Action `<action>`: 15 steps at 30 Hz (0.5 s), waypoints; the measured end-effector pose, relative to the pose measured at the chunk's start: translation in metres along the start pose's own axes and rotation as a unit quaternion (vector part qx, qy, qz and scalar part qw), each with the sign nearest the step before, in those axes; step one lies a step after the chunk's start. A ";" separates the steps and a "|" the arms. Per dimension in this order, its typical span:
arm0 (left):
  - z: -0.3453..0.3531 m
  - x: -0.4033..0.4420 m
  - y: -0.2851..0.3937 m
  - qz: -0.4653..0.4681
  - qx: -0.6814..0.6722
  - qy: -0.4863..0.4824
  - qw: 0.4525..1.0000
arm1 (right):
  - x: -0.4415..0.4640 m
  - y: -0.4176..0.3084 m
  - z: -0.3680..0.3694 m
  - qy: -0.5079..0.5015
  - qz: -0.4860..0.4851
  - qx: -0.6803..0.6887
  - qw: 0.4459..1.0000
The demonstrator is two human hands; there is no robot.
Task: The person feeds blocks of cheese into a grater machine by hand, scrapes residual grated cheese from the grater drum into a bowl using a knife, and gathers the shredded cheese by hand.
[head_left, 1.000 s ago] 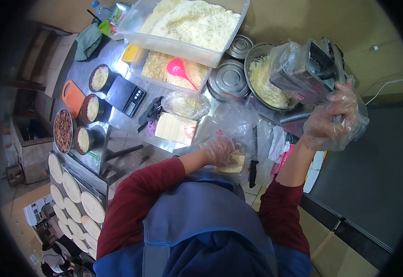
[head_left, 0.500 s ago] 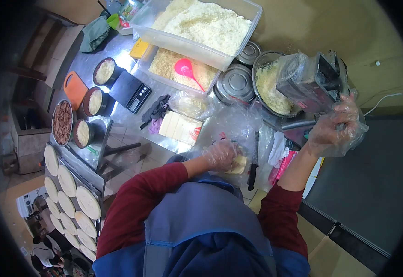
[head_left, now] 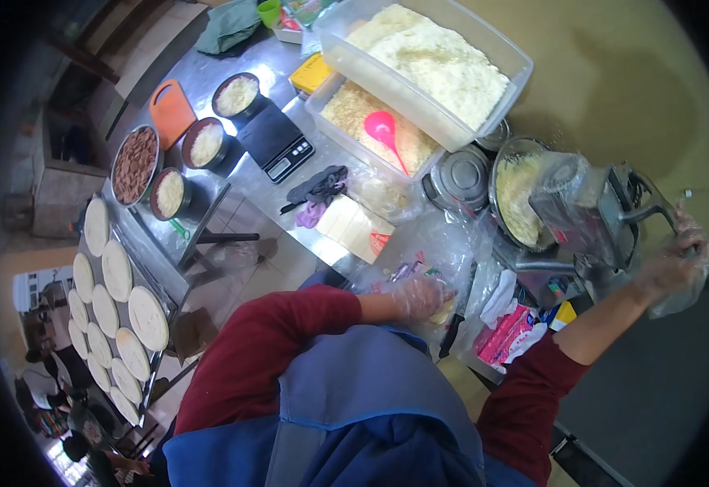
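Observation:
My right hand (head_left: 679,264), in a clear plastic glove, is closed around the end of the lever handle (head_left: 650,209) of a metal grating machine (head_left: 586,207). Below the machine's plastic-wrapped mouth, a round metal bowl (head_left: 494,193) holds pale grated cheese (head_left: 519,199). My gloved left hand (head_left: 419,297) is down at the table's near edge, its fingers curled over a pale piece of cheese (head_left: 445,311) that they partly hide. Just right of it lies a knife (head_left: 452,334) with a black handle. A block of white cheese (head_left: 354,229) in printed wrapping sits farther left.
Two plastic tubs (head_left: 525,77) of grated cheese stand at the back, a pink spoon (head_left: 381,128) in the lower one. A scale (head_left: 277,146), filled bowls (head_left: 206,144) and a bowl of meat (head_left: 136,165) are leftward. Dough rounds (head_left: 105,308) cover a tray; people are beyond.
My right hand has moved outward to the right, and the lever now extends from the machine. My left hand stays by the cheese. The whole view has shifted and turned.

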State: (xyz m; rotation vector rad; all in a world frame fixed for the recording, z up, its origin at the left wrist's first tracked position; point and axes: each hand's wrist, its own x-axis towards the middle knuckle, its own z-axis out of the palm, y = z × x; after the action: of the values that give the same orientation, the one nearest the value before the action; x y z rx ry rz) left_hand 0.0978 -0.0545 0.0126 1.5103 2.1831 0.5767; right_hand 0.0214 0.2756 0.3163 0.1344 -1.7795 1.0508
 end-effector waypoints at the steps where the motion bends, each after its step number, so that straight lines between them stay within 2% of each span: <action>1: 0.003 0.003 -0.002 -0.008 0.001 0.003 1.000 | 0.011 0.004 -0.005 -0.001 -0.005 -0.034 0.999; 3: 0.009 0.009 -0.004 -0.039 0.008 -0.008 0.999 | 0.030 0.007 -0.011 -0.027 0.057 0.133 0.989; 4: 0.007 0.012 -0.003 -0.046 0.008 -0.004 0.999 | 0.036 0.003 -0.007 -0.030 0.065 0.131 0.989; 6: 0.002 0.016 -0.002 -0.070 -0.049 -0.073 0.994 | 0.052 0.011 -0.016 -0.041 0.081 0.149 0.985; 7: -0.006 0.013 0.000 -0.074 -0.049 -0.070 0.994 | 0.060 0.015 -0.019 -0.048 0.097 0.160 0.981; 9: -0.020 0.007 0.005 -0.017 -0.002 -0.073 0.997 | 0.073 0.020 -0.021 -0.052 0.103 0.148 0.982; 10: -0.010 0.007 0.001 -0.019 -0.003 -0.071 0.997 | 0.084 0.028 -0.029 -0.052 0.105 0.140 0.983; 11: 0.006 0.007 -0.005 0.032 0.016 0.009 0.999 | 0.095 0.035 -0.037 -0.053 0.108 0.133 0.984; 12: 0.016 0.007 -0.009 0.082 0.035 0.089 0.992 | 0.115 0.052 -0.055 -0.117 0.122 0.155 0.973; 13: 0.014 0.006 -0.010 0.081 0.034 0.090 0.992 | 0.134 0.069 -0.074 -0.180 0.137 0.172 0.959; 15: 0.003 0.005 -0.014 0.085 -0.061 0.010 0.994 | 0.154 0.084 -0.082 -0.207 0.130 0.123 0.962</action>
State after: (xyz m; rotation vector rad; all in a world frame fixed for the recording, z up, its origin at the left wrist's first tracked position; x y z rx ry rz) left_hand 0.0868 -0.0539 0.0015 1.6408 2.0074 0.7687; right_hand -0.0381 0.4406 0.3983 0.2967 -2.0700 1.5219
